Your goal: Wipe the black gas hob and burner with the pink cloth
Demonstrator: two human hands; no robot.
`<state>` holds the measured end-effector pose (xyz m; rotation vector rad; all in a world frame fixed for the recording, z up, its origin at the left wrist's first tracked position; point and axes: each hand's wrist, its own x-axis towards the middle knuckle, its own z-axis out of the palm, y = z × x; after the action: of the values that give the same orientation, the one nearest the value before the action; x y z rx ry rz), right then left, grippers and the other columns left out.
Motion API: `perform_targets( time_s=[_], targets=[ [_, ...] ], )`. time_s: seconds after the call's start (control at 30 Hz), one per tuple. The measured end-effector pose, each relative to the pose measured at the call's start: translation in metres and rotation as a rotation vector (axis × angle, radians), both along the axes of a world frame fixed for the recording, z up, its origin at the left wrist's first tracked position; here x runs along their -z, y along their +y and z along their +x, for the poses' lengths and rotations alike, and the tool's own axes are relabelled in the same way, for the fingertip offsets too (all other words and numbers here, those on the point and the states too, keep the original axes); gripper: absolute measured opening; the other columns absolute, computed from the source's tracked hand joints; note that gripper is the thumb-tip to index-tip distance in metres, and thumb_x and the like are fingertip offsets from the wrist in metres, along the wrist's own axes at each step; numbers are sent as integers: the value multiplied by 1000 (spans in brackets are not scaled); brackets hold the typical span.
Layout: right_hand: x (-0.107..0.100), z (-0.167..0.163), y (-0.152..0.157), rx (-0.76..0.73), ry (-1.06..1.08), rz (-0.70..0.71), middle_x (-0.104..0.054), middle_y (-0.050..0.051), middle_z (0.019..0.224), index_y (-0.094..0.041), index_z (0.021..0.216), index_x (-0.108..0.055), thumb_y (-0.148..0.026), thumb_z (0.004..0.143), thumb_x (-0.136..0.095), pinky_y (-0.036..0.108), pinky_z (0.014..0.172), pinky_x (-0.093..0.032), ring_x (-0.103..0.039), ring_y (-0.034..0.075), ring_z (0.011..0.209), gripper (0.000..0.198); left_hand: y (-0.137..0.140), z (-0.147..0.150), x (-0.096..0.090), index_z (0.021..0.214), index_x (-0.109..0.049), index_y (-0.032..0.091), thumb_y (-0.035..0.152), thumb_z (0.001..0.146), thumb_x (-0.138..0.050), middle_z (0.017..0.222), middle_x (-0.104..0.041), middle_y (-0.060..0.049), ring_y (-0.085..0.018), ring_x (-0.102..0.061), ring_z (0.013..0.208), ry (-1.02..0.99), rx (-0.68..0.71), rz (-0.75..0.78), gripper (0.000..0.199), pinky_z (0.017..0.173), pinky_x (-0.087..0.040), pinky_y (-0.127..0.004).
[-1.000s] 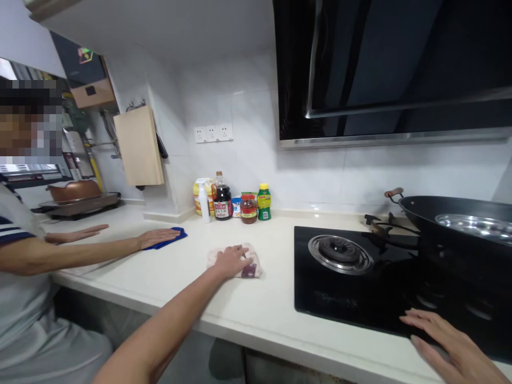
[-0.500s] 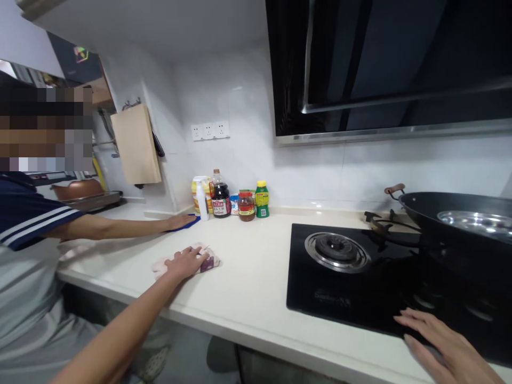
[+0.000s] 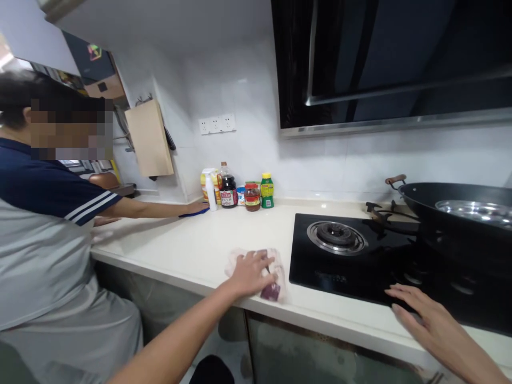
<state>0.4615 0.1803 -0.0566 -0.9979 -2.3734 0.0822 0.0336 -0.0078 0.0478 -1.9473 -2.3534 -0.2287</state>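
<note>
The left hand (image 3: 253, 273) lies palm-down on a purple-patched pale cloth (image 3: 271, 292) at lower centre, fingers spread, apparently pressing broadly rather than pinching. The right hand (image 3: 430, 317), loosely spread, is at lower right by the gas cooktop (image 3: 376, 269), perhaps for balance; contact is unclear. Near centre, a dark sauce bottle (image 3: 228, 191) stands toward the wall (image 3: 312, 170), seemingly out of the way.

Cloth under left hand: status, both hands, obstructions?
Left hand, fingers spread, on pale cloth near front edge of counter. Right hand, no item seen, at front edge of stove; contact unclear. Stove close on cloth's right; co-worker's hand on blue cloth, farther left.
</note>
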Motion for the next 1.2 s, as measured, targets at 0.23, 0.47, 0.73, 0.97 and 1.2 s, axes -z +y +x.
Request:
perform_targets(
  time_s=[0.23, 0.47, 0.73, 0.97, 1.2],
  targets=[
    [20, 5, 27, -57, 99, 37, -67, 6, 133, -32, 121, -72, -60, 91, -52, 48, 102, -54, -63, 32, 123, 46, -75, -17, 16, 141, -54, 39, 68, 85, -61, 153, -52, -1, -32, -48, 134, 26, 255, 109, 64, 110, -36, -47],
    [27, 8, 34, -74, 105, 53, -67, 9, 132, -28, 119, -75, -61, 89, -54, 50, 97, -57, -65, 34, 119, 49, -130, -128, 25, 154, -36, 33, 46, 71, -81, 159, -43, -12, -38, -41, 142, 209, -9, 14, 96, 113, -28, -63],
    [21, 6, 31, -73, 118, 81, -70, 8, 128, -30, 115, -76, -59, 88, -54, 50, 97, -58, -68, 33, 115, 45, -166, -201, 13, 150, -46, 33, 25, 62, -79, 141, -53, -16, -41, -47, 132, 366, -359, -23, 95, 100, -44, -53],
    [4, 3, 9, -47, 69, 30, -65, 8, 136, -28, 124, -71, -60, 92, -49, 51, 104, -52, -61, 33, 125, 49, -170, -189, 23, 150, -45, 23, 28, 73, -75, 129, -55, -18, -41, -46, 126, 423, -328, 44, 84, 102, -40, -51],
    [-5, 0, 0, 18, 20, -43, -66, 12, 132, -24, 124, -69, -60, 95, -46, 56, 110, -45, -57, 34, 128, 51, -131, -109, 36, 139, -58, 20, 47, 73, -81, 119, -61, -18, -40, -54, 111, 518, -137, 178, 75, 92, -42, -50]
  ],
)
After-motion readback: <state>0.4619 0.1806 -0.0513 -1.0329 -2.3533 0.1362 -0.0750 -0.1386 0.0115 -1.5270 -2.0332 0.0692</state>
